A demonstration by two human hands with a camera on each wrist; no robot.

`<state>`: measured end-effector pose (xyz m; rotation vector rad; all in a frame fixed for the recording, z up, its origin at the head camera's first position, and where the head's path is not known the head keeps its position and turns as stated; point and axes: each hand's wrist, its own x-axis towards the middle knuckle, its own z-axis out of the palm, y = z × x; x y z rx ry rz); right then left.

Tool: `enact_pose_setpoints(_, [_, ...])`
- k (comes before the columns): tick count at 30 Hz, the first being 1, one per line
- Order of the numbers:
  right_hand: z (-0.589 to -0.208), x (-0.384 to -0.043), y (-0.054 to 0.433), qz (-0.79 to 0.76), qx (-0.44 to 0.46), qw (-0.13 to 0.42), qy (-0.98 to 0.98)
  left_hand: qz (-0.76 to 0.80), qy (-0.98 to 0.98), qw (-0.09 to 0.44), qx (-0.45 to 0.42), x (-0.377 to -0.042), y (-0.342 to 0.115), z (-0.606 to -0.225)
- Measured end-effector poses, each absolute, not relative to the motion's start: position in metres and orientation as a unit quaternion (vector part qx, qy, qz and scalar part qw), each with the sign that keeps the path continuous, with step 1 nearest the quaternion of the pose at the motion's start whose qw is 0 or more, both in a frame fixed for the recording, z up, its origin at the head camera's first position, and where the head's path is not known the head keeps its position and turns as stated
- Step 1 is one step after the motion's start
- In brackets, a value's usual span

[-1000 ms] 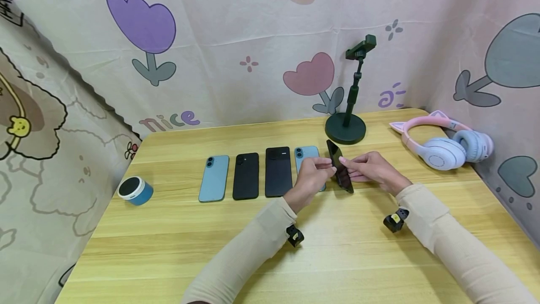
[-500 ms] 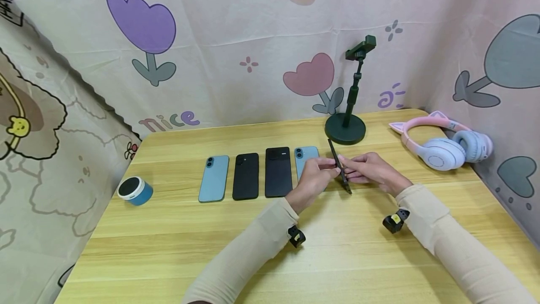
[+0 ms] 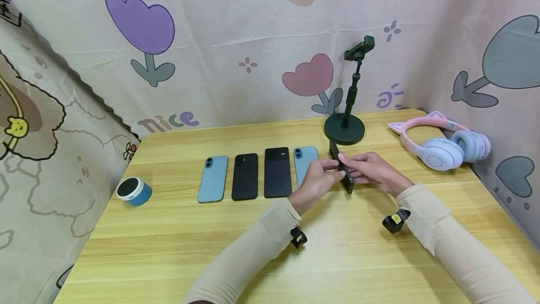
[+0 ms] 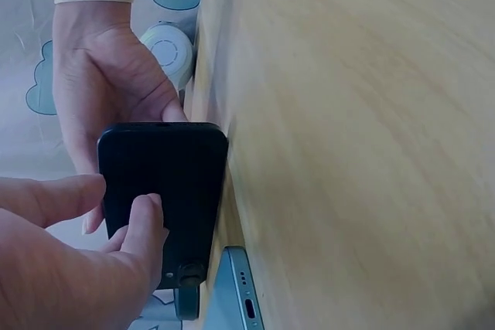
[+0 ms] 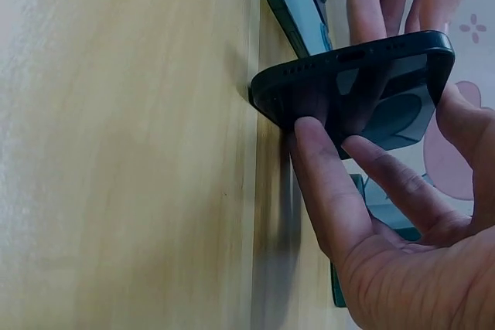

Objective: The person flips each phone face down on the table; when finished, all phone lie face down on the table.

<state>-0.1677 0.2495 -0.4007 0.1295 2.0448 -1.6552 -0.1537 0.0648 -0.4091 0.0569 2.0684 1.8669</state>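
A black smartphone [image 3: 348, 184] stands tilted on its long edge at the right end of a row of phones. My left hand [image 3: 314, 183] holds it from the left: in the left wrist view, the thumb lies on the dark back [image 4: 170, 161] and another finger meets an edge. From the other side my right hand [image 3: 373, 168] grips it, thumb at the upper edge. Two fingers of that hand press the glossy screen [image 5: 410, 76] in the right wrist view. Beside it lies a light blue phone [image 3: 304, 156], partly hidden by my left hand.
Further left lie a black phone [image 3: 277, 172], another black phone [image 3: 245, 177] and a light blue phone [image 3: 213, 179]. A dark green phone stand [image 3: 344, 128] is behind the hands. Pink and white headphones [image 3: 443, 153] sit right, a blue and white round jar [image 3: 134, 191] left.
The black smartphone has turned about its long axis, from showing a glossy face, through edge-on, to a leaning edge. My left hand has shifted slightly right; the right hand stays nearly in place.
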Motion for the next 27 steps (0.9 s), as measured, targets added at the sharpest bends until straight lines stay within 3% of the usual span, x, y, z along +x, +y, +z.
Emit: enact_pose_setpoints(27, [-0.3958,-0.1659,0.2594,-0.635,0.045,0.206,0.744,0.547,0.814,0.191,0.051,-0.1445,0.0658,-0.4140])
